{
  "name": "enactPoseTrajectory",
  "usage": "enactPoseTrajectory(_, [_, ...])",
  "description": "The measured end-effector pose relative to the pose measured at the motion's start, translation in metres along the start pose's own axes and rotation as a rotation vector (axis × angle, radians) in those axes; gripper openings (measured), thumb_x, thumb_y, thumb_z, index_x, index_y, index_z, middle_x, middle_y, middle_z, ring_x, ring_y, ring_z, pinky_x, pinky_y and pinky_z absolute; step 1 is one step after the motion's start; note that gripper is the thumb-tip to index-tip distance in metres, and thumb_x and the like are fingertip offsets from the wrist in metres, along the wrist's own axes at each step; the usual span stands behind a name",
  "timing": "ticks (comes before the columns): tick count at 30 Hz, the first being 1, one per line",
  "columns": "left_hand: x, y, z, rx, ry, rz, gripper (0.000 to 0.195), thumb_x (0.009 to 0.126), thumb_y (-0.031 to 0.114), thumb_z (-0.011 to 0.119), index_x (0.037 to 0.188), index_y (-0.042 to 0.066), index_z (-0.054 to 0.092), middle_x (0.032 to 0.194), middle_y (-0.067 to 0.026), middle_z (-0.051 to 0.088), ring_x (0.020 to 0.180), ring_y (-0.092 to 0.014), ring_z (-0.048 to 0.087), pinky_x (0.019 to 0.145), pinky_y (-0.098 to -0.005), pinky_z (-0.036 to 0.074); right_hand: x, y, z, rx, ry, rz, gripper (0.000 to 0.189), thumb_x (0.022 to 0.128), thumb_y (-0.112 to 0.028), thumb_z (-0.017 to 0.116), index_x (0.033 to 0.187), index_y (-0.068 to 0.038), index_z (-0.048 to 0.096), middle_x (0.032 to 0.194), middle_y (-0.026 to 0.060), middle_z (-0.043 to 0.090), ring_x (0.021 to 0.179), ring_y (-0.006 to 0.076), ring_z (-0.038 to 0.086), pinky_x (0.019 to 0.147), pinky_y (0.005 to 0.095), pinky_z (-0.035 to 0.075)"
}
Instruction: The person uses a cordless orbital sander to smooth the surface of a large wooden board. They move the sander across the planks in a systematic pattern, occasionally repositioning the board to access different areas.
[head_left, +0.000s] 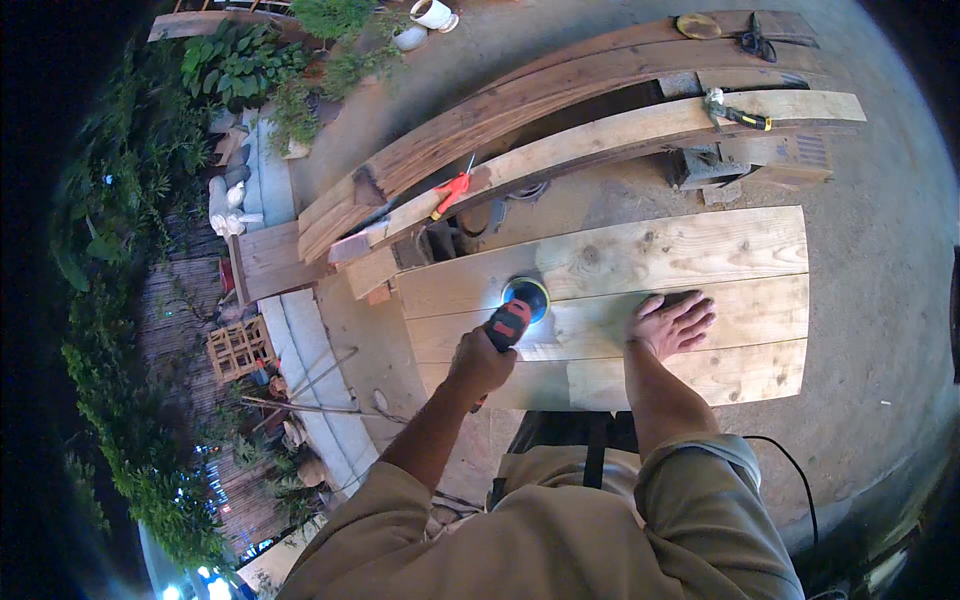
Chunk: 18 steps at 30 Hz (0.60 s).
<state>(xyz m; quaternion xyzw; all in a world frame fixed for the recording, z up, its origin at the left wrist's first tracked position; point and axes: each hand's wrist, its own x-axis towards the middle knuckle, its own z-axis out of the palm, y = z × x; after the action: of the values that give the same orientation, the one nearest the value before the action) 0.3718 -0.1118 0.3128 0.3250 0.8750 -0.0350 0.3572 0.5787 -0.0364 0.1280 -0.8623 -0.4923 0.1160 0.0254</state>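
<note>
My left hand grips the handle of a red-and-black cordless drill. A round sanding disc on its front meets a panel of three wide wooden boards laid edge to edge, and a bright light shines beside it. Around the disc the wood looks greyer; towards the right it is paler, with knots and grain showing. My right hand rests flat on the middle board, fingers spread, with nothing held in it.
Beyond the panel lie long wooden beams, raised on blocks. They carry an orange-handled tool, a yellow-and-black-handled tool and a round yellow disc. A black cable curves across the floor at right. Plants border the left.
</note>
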Motion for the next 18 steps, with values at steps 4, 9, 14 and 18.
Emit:
enactPoseTrajectory(4, [0.013,-0.028,0.0,0.009,0.074,-0.038,0.026,0.068,0.016,0.066,0.083,-0.003,0.06,0.075,-0.0214,0.066,0.074,-0.036,0.068,0.067,-0.0435,0.053,-0.001,-0.002,-0.006,0.012,-0.069,-0.001,0.08,0.089,-0.049,0.034,0.153,-0.008,0.006,0.16,0.0143,0.0,0.147,0.0338,-0.003,0.116,0.0519,-0.001])
enactPoseTrajectory(9, [0.005,-0.002,0.0,-0.013,-0.025,-0.006,0.031,0.069,0.019,0.068,0.089,-0.004,0.061,0.081,-0.0251,0.066,0.08,-0.039,0.067,0.071,-0.0448,0.053,0.0,0.001,-0.006,0.0,-0.078,-0.016,0.08,0.09,-0.049,0.033,0.153,-0.007,0.005,0.16,0.0148,0.0,0.147,0.0346,-0.004,0.116,0.0526,-0.002])
enactPoseTrajectory(14, [0.01,-0.024,0.001,0.068,0.047,-0.078,0.034,0.07,0.02,0.068,0.094,-0.003,0.062,0.087,-0.0264,0.067,0.087,-0.04,0.067,0.076,-0.0459,0.054,0.0,0.006,-0.006,0.019,-0.068,-0.037,0.08,0.092,-0.047,0.035,0.152,-0.006,0.003,0.16,0.0164,-0.003,0.147,0.036,-0.005,0.115,0.0538,0.0])
enactPoseTrajectory(18, [0.007,-0.016,0.009,-0.1,-0.014,-0.082,0.032,0.069,0.02,0.068,0.089,-0.004,0.062,0.084,-0.0261,0.067,0.086,-0.039,0.067,0.075,-0.0452,0.054,0.003,0.03,-0.043,0.004,-0.353,-0.398,0.097,0.082,-0.055,0.054,0.154,-0.015,0.001,0.159,0.0191,-0.007,0.146,0.0381,-0.004,0.114,0.0592,-0.001])
